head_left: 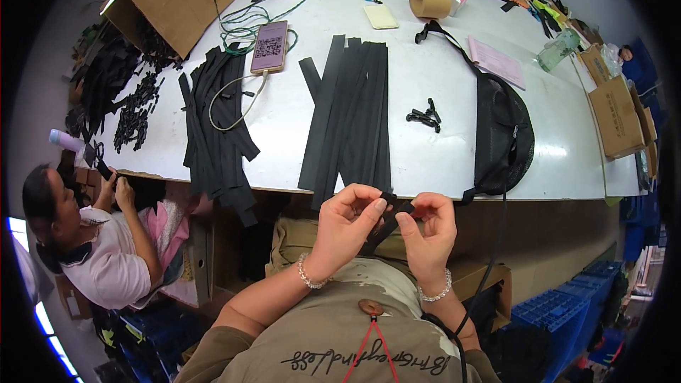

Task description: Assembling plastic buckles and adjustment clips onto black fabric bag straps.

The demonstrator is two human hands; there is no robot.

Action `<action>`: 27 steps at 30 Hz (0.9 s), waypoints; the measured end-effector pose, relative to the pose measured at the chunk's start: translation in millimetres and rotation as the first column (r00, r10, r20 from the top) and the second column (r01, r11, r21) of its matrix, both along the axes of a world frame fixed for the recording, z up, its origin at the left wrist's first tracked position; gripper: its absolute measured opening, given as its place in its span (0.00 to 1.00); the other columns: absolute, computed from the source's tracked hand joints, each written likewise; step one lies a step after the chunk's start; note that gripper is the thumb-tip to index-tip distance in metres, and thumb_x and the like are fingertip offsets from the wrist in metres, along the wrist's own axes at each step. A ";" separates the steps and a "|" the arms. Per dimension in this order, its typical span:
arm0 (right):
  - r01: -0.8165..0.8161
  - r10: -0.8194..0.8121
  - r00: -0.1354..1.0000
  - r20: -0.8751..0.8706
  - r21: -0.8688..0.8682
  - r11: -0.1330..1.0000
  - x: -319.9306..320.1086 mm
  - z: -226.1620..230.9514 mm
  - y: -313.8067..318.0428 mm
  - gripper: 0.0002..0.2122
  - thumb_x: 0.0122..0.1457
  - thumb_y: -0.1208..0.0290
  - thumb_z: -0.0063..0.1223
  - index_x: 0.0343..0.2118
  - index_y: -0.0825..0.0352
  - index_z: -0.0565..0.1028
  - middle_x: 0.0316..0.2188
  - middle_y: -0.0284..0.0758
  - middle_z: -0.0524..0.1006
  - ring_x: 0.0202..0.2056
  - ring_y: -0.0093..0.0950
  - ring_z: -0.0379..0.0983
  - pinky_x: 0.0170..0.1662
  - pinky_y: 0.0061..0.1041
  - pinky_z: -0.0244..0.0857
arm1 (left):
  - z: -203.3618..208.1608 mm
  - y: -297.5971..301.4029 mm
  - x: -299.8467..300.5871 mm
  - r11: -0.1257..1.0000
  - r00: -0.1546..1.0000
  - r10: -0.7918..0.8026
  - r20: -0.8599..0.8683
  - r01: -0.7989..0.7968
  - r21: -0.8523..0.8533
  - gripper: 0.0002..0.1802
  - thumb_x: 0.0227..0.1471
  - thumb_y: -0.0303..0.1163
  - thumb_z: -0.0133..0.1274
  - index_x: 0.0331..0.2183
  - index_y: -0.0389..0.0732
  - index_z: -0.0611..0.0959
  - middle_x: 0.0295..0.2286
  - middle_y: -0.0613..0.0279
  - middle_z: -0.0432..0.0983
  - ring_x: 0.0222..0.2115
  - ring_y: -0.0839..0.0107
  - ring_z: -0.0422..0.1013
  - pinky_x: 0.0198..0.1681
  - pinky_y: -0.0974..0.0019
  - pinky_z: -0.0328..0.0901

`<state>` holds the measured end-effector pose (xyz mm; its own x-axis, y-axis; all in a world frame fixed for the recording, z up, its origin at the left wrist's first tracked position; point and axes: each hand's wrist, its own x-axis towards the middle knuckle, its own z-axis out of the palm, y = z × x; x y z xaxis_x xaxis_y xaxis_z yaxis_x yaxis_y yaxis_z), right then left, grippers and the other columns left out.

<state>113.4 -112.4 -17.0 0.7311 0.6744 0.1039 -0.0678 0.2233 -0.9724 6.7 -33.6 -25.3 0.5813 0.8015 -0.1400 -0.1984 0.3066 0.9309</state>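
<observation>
In front of my lap, just off the table's front edge, my left hand [349,225] pinches a short black end at its fingertips. Facing it, my right hand [430,230] has thumb and fingers closed on the same black strap [384,230], which hangs down between the hands. Whether a small fitting sits on the strap end is too small to tell. Long flat black strips [347,113] lie side by side on the table ahead of my left hand. Beyond my right hand are a few small black plastic pieces [425,117] and a black bag [502,128].
A second heap of black strips [216,113] lies to the left, under a phone [269,46] with a cable. A cardboard box [177,0] and small black parts [138,110] are farther left. A co-worker [106,241] sits there, holding black material. A cardboard roll [429,1] stands at the back.
</observation>
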 end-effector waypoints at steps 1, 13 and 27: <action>-0.001 0.001 1.000 -0.001 0.000 1.000 4.2 -4.3 -1.8 0.03 0.51 0.84 0.55 0.29 0.73 0.75 0.29 0.33 0.74 0.31 0.19 0.69 0.36 0.17 0.64 | 1.8 0.5 0.0 0.999 1.000 -0.009 0.021 0.010 -0.040 0.05 0.53 0.23 0.51 0.34 0.34 0.75 0.28 0.64 0.76 0.26 0.83 0.70 0.29 0.79 0.66; -0.358 0.332 0.914 -0.231 -0.078 0.930 15.7 -12.8 -3.6 0.08 0.58 0.75 0.48 0.23 0.71 0.72 0.21 0.26 0.69 0.21 0.12 0.61 0.24 0.12 0.55 | -2.5 6.5 -3.4 0.956 0.984 -0.161 0.077 0.175 -0.235 0.11 0.55 0.26 0.47 0.42 0.37 0.76 0.29 0.68 0.75 0.28 0.86 0.70 0.30 0.82 0.66; -0.426 0.417 0.896 -0.154 -0.026 0.904 19.8 -18.5 -2.3 0.10 0.51 0.77 0.46 0.15 0.68 0.65 0.17 0.28 0.65 0.19 0.14 0.54 0.25 0.14 0.53 | -6.3 2.2 -2.4 0.987 0.990 -0.139 0.034 0.141 -0.071 0.10 0.54 0.25 0.48 0.39 0.35 0.79 0.30 0.68 0.76 0.30 0.85 0.69 0.34 0.80 0.66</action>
